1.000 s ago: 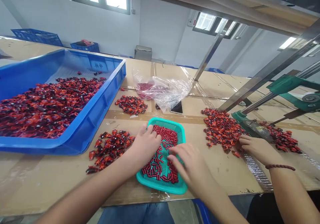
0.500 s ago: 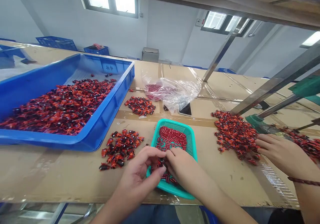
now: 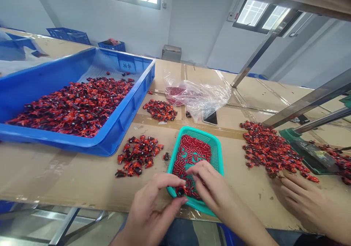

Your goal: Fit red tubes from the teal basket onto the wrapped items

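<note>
Pinching black-and-red piece: left hand, at near-left rim of green basket. Right hand over red tubes inside basket; cannot tell whether gripping one. Blue tray, left on tabletop, holds heaped red-and-black pieces.

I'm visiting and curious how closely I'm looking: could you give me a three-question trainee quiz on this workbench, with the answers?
1. True or false: the phone lies beyond the green basket, farther from the wearer.
2. Whose grip is it: which of the wearer's hands pinches the black-and-red part?
3. The red pieces in the basket are mostly: A) flat discs, B) short rods, C) round balls?

Key: 1. True. 2. The left hand. 3. B.
</note>
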Demonstrator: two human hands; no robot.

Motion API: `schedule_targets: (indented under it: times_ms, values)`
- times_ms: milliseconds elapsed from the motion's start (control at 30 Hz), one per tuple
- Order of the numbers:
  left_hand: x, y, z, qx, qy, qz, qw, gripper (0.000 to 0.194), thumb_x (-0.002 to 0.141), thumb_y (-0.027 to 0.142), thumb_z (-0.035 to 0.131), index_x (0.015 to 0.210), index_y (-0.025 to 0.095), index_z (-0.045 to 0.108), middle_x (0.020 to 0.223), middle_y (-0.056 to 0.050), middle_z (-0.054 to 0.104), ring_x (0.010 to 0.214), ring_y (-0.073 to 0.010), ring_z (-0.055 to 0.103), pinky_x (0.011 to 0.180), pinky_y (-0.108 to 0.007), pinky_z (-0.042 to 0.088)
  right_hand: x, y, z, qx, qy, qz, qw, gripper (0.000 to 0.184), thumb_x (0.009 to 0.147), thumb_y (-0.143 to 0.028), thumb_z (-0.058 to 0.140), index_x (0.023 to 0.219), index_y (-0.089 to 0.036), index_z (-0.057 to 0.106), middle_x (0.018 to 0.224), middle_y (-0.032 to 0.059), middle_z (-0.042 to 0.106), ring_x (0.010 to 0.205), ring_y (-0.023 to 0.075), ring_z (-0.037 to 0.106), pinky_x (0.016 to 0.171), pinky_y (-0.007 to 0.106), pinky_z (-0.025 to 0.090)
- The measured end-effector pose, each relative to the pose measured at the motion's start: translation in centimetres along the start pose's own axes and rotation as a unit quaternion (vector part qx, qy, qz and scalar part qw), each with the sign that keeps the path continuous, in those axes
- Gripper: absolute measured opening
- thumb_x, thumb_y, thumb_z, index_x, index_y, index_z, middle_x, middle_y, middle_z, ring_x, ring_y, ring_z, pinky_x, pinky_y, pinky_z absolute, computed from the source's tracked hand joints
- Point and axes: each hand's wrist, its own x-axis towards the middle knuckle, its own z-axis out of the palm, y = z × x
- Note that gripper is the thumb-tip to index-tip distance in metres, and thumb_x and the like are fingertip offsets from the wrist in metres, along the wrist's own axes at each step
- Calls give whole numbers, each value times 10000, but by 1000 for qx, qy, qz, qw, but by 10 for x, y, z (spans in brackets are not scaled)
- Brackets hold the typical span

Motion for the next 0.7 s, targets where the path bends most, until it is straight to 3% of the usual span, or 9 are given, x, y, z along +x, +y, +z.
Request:
schedule_targets:
  times_ms: [100,167,267,367,533,600,700]
  values:
    - [-2,1,0,3,0,36,999,365,899,37,714,1193,241,641,1028,-5,785,968,-135,770,902,-198,624,-16,-12,-9,179,32,-20,983,194,1101,-213,423,1093,-261,612,1005,29,632,914,164,643,802,266,549]
    - [-3,3,0,10,-3,52,999,364,900,15,697,1181,235,622,1025,-11,789,958,-141,771,912,-230,616,-25,-21,-10,230,63,-20,971,178,1103,-236,445,1074,-280,615,980,18,626,898,162,636,787,255,545]
    - [-5,8,-1,32,-18,56,998,368,898,-14,671,1158,237,600,1047,-23,798,964,-148,771,934,-278,598,-35,-29,-5,246,130,-32,960,122,1100,-296,495,1061,-294,610,964,17,610,871,167,630,766,255,547]
    - [-6,12,-2,54,-37,73,995,360,919,-13,632,1157,251,572,1042,-25,809,937,-148,782,918,-308,596,-38,-31,6,233,170,-97,952,73,1067,-355,573,1090,-291,602,937,21,594,817,174,621,714,266,546]
    - [-7,20,1,98,-37,83,991,303,926,2,620,1015,283,551,947,13,832,826,-151,799,819,-313,603,-34,-28,20,189,196,-178,946,132,1020,-233,651,1129,-288,600,858,-3,552,754,168,590,700,293,536]
    - [-8,22,2,115,-30,88,989,300,933,-7,603,908,286,540,943,35,841,799,-148,801,805,-314,599,-33,-30,21,211,199,-168,942,107,1009,-228,670,1070,-292,610,841,-14,550,738,156,585,699,283,525]
    - [-13,24,-1,153,-34,105,982,274,967,21,596,913,290,600,975,47,853,826,-155,814,851,-326,593,-34,-38,14,327,135,-60,933,154,971,-372,734,1057,-314,620,899,-5,619,791,165,625,706,271,536]
